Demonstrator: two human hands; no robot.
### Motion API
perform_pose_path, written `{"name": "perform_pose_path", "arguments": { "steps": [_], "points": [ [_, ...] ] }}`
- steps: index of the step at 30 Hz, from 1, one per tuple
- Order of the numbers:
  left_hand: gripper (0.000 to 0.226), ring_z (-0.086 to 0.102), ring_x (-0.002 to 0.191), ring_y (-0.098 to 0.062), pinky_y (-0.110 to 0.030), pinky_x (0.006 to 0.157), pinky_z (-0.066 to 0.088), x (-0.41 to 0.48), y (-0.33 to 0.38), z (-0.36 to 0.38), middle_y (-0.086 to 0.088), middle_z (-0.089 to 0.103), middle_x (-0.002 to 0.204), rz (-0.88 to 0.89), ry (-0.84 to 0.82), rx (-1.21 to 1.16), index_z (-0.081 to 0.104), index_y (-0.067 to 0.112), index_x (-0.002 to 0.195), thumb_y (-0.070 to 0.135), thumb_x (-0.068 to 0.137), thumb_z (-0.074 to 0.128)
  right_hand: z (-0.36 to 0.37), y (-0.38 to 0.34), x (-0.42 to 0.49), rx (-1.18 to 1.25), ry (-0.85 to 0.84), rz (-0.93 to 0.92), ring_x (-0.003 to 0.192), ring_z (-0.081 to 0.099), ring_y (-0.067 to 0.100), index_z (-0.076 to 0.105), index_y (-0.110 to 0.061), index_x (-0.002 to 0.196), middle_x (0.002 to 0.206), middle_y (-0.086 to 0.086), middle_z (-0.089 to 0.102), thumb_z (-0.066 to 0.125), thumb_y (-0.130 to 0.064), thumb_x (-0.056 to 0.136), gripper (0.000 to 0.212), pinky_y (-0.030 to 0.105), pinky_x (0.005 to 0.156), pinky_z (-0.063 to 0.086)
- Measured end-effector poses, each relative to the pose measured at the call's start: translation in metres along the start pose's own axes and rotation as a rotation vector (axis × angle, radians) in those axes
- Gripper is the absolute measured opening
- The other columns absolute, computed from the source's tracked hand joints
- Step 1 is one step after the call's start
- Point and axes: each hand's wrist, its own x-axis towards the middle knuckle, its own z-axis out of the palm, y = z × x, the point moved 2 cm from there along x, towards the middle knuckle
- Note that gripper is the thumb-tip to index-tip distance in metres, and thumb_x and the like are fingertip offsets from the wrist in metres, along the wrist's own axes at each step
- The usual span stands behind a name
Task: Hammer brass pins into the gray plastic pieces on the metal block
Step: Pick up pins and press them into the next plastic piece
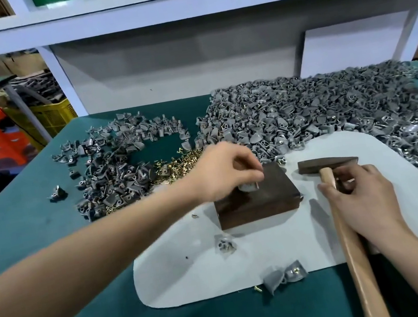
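Mid-batch — not yet striking.
Pinches gray piece (248,187) on metal block (258,205) with left hand (220,174), grips hammer (326,163) with right hand (361,198) — likely leaves far-left heap (110,169) undone.

The metal block (257,200) sits on the mat (300,248), hammer (328,166) right (piles (318,106) behind).

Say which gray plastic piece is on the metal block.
The gray plastic piece pinched by the left hand atop the dark metal block; all others lie on the white mat or green cloth.

Green table (24,217) bears a white mat (194,277), gray plastic pieces (304,109), brass pins (178,163).
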Motion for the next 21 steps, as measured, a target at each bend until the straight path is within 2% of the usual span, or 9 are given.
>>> {"name": "perform_pose_path", "arguments": {
  "steps": [3,7,9,12,13,15,18,19,21],
  "points": [
    [0.008,0.064,0.080,0.002,-0.011,0.078,0.049,-0.002,-0.004,0.013,0.010,0.069,0.085,0.054,0.046,0.025,0.074,0.015,0.090,0.020,0.084,0.073,0.000,0.002,0.000,0.002,-0.002,-0.005,0.092,0.056,0.029,0.063,-0.003,0.108,0.107,0.014,0.055,0.071,-0.022,0.082,0.033,0.025,0.080,0.035],
    [0.016,0.058,0.080,0.009,-0.005,0.081,0.047,0.009,-0.028,-0.024,0.011,0.066,0.098,0.060,0.250,0.116,0.070,0.015,0.105,0.019,0.091,0.063,0.000,0.004,0.001,-0.004,0.009,-0.012,0.084,0.043,0.017,0.063,-0.005,0.106,0.100,0.007,0.051,0.071,-0.022,0.083,0.031,0.020,0.072,0.027],
    [0.026,0.060,0.080,0.001,-0.007,0.080,0.049,0.011,-0.056,-0.042,0.001,0.066,0.113,-0.051,0.197,0.325,0.065,0.011,0.118,0.012,0.093,0.059,0.000,0.005,0.001,-0.009,0.010,-0.011,0.085,0.043,0.017,0.063,-0.004,0.107,0.103,0.010,0.054,0.071,-0.022,0.082,0.031,0.021,0.072,0.027],
    [0.036,0.060,0.112,-0.022,-0.026,0.099,0.043,0.000,-0.098,-0.042,-0.009,0.058,0.131,-0.181,0.014,0.571,0.058,0.010,0.130,0.012,0.094,0.059,0.001,0.005,0.000,-0.010,-0.002,-0.004,0.087,0.048,0.021,0.063,-0.004,0.107,0.106,0.013,0.055,0.071,-0.023,0.083,0.032,0.022,0.075,0.029],
    [0.033,0.058,0.114,-0.024,-0.029,0.102,0.041,-0.003,-0.105,-0.040,-0.010,0.059,0.128,-0.158,0.043,0.590,0.061,0.009,0.127,0.011,0.094,0.060,0.001,0.005,-0.001,-0.009,-0.004,-0.004,0.088,0.049,0.022,0.063,-0.004,0.107,0.106,0.013,0.055,0.071,-0.022,0.083,0.032,0.022,0.076,0.030],
    [0.020,0.061,0.098,-0.023,-0.033,0.099,0.048,-0.005,-0.110,-0.038,-0.010,0.063,0.112,-0.099,0.158,0.571,0.069,0.006,0.110,0.006,0.091,0.063,0.000,0.004,0.000,-0.007,0.003,0.004,0.086,0.047,0.021,0.064,-0.004,0.107,0.106,0.013,0.055,0.071,-0.022,0.082,0.031,0.023,0.077,0.030],
    [0.011,0.057,0.075,-0.017,-0.041,0.080,0.055,-0.005,-0.107,-0.040,-0.003,0.059,0.087,-0.024,0.255,0.543,0.070,0.004,0.084,-0.005,0.086,0.064,0.000,0.002,0.000,-0.004,0.005,0.013,0.084,0.045,0.018,0.064,-0.004,0.106,0.105,0.013,0.055,0.071,-0.021,0.082,0.030,0.022,0.077,0.029],
    [0.012,0.058,0.072,-0.016,-0.042,0.077,0.055,-0.005,-0.106,-0.041,-0.003,0.061,0.084,-0.014,0.258,0.534,0.070,0.003,0.084,-0.007,0.086,0.063,-0.001,0.002,0.000,0.000,0.002,0.015,0.085,0.046,0.019,0.064,-0.004,0.106,0.106,0.013,0.055,0.071,-0.021,0.082,0.030,0.022,0.077,0.029],
    [0.025,0.060,0.070,-0.015,-0.042,0.077,0.056,-0.004,-0.106,-0.041,-0.005,0.068,0.082,0.005,0.259,0.526,0.069,0.005,0.100,-0.013,0.083,0.061,-0.001,0.001,0.000,0.002,0.000,0.018,0.085,0.050,0.022,0.064,-0.004,0.107,0.107,0.014,0.056,0.071,-0.020,0.082,0.030,0.020,0.076,0.029]
  ]
}}
